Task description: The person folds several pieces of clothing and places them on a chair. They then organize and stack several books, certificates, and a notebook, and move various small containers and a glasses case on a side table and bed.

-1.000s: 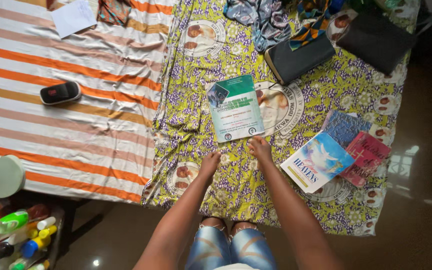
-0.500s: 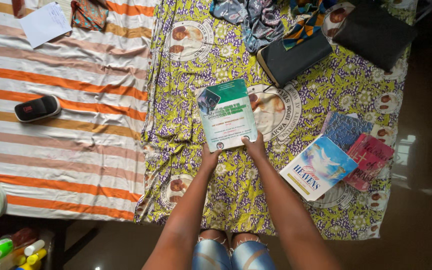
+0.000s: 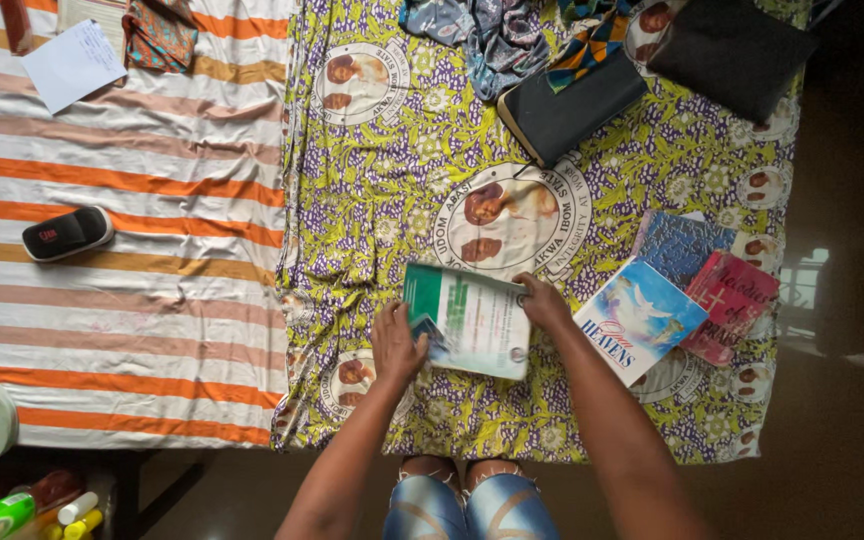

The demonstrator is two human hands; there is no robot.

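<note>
Head view: just below the middle of the frame, both hands hold a thin green-and-white paper booklet (image 3: 472, 320) lifted slightly off the yellow, purple and green printed cloth (image 3: 402, 160) that covers the right half of the bed. The left hand (image 3: 397, 345) is closed around the booklet's lower left corner, fingers curled over the cover, while the right hand (image 3: 544, 303) pinches its upper right edge; gripping opposite corners this way looks meant to keep the floppy pages from sagging. The booklet sits tilted, its long side running across the frame.

Just right of the right hand lies a glossy light-blue paperback with a white dove on the cover (image 3: 640, 318), overlapping a dark blue patterned book (image 3: 685, 248) and touching a red paperback (image 3: 737, 305) (the three fan out like a loose stack, probably so each cover stays readable). Toward the upper right rest a thick black leather-bound book (image 3: 567, 110) and a flat black pouch (image 3: 727, 55), with crumpled blue-grey fabric (image 3: 482, 35) above the middle.

On the orange-and-white striped sheet (image 3: 132, 270) at left lie a small black case (image 3: 67, 233) and, in the upper left, a white sheet of paper (image 3: 70, 65). Coloured plastic bottles (image 3: 12, 510) crowd the lower left corner.
</note>
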